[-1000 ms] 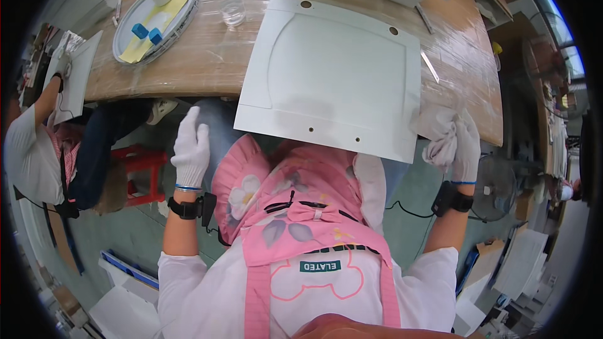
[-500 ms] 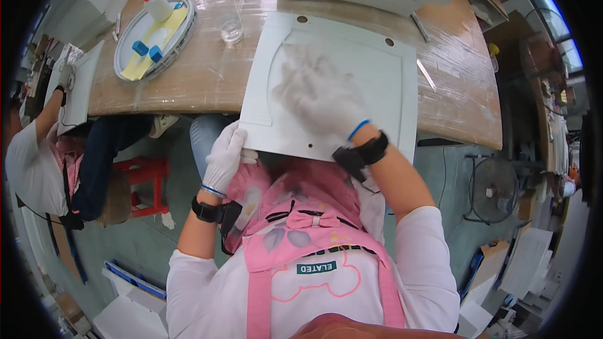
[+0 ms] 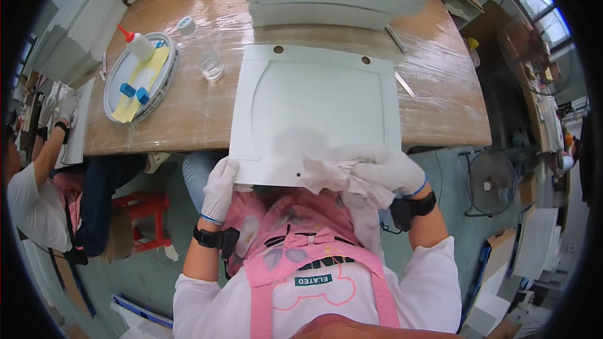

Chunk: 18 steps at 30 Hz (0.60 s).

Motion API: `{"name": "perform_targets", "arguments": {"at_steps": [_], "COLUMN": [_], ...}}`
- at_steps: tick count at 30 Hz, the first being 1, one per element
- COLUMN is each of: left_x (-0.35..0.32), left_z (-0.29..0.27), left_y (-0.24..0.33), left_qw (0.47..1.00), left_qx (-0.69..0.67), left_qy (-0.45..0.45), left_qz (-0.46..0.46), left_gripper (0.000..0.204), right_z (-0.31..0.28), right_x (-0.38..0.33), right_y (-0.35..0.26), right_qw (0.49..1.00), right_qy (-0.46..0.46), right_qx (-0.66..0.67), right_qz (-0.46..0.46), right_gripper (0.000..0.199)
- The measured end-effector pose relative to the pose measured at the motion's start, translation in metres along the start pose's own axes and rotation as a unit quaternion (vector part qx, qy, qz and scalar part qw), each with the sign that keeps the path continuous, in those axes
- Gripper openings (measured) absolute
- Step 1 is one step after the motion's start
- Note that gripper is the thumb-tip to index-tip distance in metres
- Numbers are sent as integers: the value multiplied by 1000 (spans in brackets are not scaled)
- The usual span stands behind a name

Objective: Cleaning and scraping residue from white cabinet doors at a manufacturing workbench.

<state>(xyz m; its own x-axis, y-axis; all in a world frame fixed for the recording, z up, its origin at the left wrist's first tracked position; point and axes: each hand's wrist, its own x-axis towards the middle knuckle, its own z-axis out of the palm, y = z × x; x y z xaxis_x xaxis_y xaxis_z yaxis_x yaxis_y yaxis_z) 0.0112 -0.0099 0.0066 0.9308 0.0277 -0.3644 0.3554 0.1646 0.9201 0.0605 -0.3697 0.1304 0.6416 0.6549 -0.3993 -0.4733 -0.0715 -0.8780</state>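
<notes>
A white panel (image 3: 326, 107) with a raised border and two holes at its far edge lies on the table, its near edge jutting out over my lap. My left hand (image 3: 219, 189), in a white glove, grips the near left corner. Over the near right corner, my gloved right hand (image 3: 394, 171) is closed on a crumpled white cloth (image 3: 333, 177), which lies against the near edge. The motion blurs its fingers a little.
On the wrapped table (image 3: 163, 135) stand a clear bottle (image 3: 208, 56) and a round lid (image 3: 164, 91) bearing a red-tipped squeeze bottle (image 3: 139, 46) and blue blocks (image 3: 142, 95). Stacked white boards (image 3: 320, 16) rise behind; a metal strip (image 3: 406, 86) lies right. A co-worker (image 3: 41, 194) sits left.
My right hand has come from the panel's middle down to its near right edge, and the cloth now shows. My left hand stays on the corner. The whole view has shifted.
</notes>
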Motion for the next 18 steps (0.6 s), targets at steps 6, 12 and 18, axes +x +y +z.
{"name": "perform_targets", "arguments": {"at_steps": [6, 12, 18], "left_x": [2, -2, -6], "left_z": [-3, 4, -3], "left_y": [-5, -3, -15], "left_qw": [997, 993, 982], "left_qx": [-66, -97, -164], "left_qy": [-17, -45, -29], "left_qz": [-37, -55, -89], "left_gripper": [37, 44, 42], "right_z": [-54, -138, -142], "right_x": [-63, -59, -48], "right_y": [-34, -38, -36], "right_qw": [983, 716, 471], "right_qy": [139, 528, 441], "right_qx": [-120, -449, -762], "right_qz": [11, -82, -57], "right_gripper": [34, 28, 35]}}
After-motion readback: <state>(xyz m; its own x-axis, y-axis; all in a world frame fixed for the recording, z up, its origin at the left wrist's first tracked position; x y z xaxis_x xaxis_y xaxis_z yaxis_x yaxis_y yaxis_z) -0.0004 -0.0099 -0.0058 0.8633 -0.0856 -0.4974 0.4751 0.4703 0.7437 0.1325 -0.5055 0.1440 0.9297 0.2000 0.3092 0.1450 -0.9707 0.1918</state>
